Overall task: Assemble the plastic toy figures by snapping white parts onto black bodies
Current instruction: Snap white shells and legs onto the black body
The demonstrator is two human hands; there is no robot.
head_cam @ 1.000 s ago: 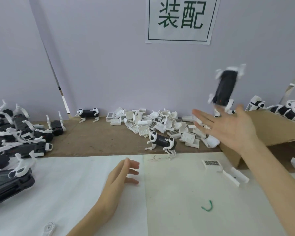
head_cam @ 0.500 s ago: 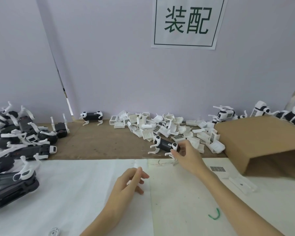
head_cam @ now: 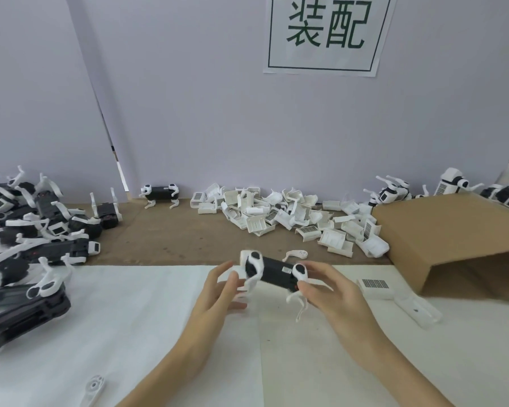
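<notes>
A black toy dog body with white legs point(head_cam: 274, 273) hangs just above the white sheet point(head_cam: 130, 312) at the centre. My right hand point(head_cam: 332, 292) grips its right end between thumb and fingers. My left hand point(head_cam: 221, 289) touches its left end, fingers curled around the white front leg. A pile of white shell parts point(head_cam: 288, 218) lies on the brown board behind. One loose white leg point(head_cam: 296, 254) lies just beyond the held toy. A white shell with a barcode point(head_cam: 375, 286) rests to the right of my right hand.
A heap of black bodies with white legs point(head_cam: 27, 230) fills the left side. A folded cardboard piece point(head_cam: 453, 230) stands at the right, finished figures point(head_cam: 394, 193) behind it. One dog figure point(head_cam: 159, 193) stands by the wall. A white part point(head_cam: 93, 389) lies near the front edge.
My right hand tossed a finished figure to the right, then took the dog body from the board edge and brought it nearer. My left hand rose from the sheet to meet it.
</notes>
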